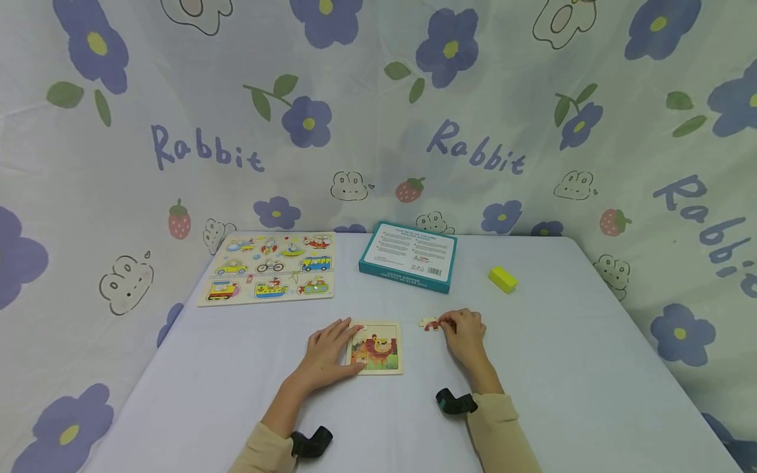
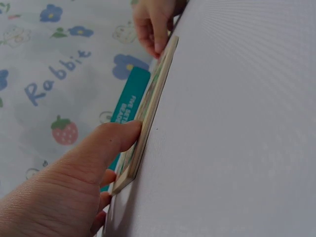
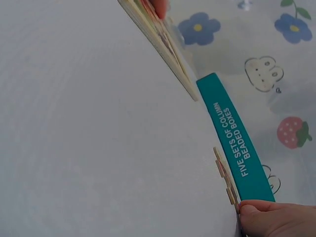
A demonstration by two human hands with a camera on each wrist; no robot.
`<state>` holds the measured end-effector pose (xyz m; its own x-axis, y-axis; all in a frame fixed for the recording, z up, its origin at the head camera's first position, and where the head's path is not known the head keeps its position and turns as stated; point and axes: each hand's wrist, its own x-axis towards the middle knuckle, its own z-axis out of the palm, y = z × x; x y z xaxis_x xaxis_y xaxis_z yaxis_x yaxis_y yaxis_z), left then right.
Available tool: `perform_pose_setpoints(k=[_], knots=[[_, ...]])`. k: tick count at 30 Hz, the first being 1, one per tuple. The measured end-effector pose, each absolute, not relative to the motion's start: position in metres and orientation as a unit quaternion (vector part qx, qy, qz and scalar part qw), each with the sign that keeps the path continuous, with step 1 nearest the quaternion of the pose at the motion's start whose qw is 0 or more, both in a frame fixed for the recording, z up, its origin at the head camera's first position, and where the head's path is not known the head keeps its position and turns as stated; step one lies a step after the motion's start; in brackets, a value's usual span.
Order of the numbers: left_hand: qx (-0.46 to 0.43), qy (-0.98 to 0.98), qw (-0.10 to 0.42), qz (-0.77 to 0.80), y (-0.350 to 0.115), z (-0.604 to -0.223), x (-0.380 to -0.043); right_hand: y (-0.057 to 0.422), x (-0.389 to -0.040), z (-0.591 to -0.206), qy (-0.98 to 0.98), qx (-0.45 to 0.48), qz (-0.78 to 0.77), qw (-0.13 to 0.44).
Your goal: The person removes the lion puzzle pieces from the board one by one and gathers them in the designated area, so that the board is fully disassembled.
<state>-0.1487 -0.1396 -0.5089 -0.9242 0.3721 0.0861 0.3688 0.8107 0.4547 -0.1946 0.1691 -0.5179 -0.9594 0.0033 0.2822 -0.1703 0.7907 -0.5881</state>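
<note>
A small square wooden jigsaw puzzle with a lion picture lies flat on the white table. My left hand holds its left side, fingers toward the far corner and thumb at the near edge. In the left wrist view the thumb presses on the puzzle's wooden rim. To the right of the puzzle, my right hand pinches a knobbed puzzle piece with red on it between thumb and fingertips. The right wrist view shows the piece edge-on, its far end hidden by the fingers.
A teal box lies behind the puzzle. At the back left is a wooden board with vehicle pictures. A yellow block sits at the right. A flower-printed cloth hangs behind the table.
</note>
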Motion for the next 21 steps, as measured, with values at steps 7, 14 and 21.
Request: perform_pose_setpoints(k=[7,14,21], knots=[[0.197,0.951,0.000,0.238,-0.1395,-0.5082,-0.1484,0.1690,-0.1958,-0.5202,-0.936,0.046,0.321,0.140],[0.194,0.952,-0.001,0.238,-0.1394,-0.5098,-0.1486,0.1673,-0.1946,-0.5208,-0.939,0.050,0.315,0.132],[0.196,0.950,-0.004,0.241,-0.1392,-0.5084,-0.1483,0.1633,-0.1936,-0.5194,-0.953,0.046,0.273,0.124]])
